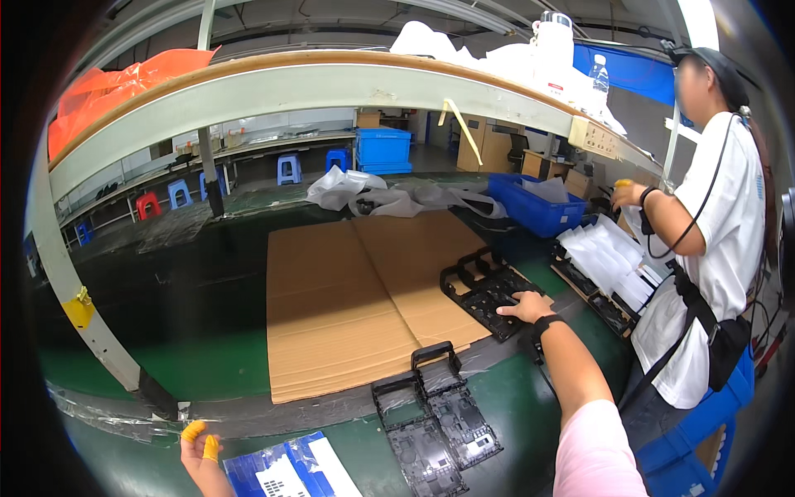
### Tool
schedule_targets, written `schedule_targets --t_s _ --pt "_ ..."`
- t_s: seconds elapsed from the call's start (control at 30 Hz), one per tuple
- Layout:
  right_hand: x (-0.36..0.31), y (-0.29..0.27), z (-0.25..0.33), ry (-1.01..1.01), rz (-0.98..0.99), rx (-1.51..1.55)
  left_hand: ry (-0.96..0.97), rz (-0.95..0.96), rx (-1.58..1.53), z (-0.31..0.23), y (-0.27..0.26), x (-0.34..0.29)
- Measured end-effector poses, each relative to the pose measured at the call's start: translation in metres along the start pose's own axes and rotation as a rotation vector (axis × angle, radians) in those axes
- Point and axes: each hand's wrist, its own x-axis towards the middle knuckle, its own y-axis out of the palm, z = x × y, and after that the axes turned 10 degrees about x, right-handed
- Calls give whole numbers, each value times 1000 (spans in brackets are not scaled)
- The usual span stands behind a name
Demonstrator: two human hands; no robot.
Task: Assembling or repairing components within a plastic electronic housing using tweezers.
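Note:
My right hand (525,307) reaches out over a pair of black plastic frames (489,288) with loop-shaped handles at the right edge of a cardboard sheet (352,286). Its thumb and fingers grip the near right part of one frame; some fingertips are hidden. Two similar black frames (439,427) lie closer to me on the green table, handles pointing away. At the lower left, my left hand (200,452) wears yellow finger covers and holds nothing visible, its fingers slightly apart. Beside it lies a blue and white printed packet (290,468).
A co-worker in a white shirt (716,199) stands at the right by a tray of black parts and white sheets (609,257). A blue bin (538,203) and clear plastic wrap (389,199) lie beyond the cardboard. An overhead shelf (331,87) and its post (91,319) frame the bench.

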Motion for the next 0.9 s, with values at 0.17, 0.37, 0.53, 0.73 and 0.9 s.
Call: schedule_targets --t_s 0.17,0.37,0.53,0.73,0.9 --pt "-72 2 -13 25 -170 -124 29 47 -39 2 5 -1" --pt "-184 9 -3 94 -215 -87 4 13 -17 0 3 -6" --pt "-255 5 -2 80 -139 -66 -27 31 -47 0 4 -8" --pt "-287 12 3 8 -191 -51 95 125 -18 -13 9 -15" --pt "-312 11 52 -413 -394 280 449 923 339 -134 37 -82"
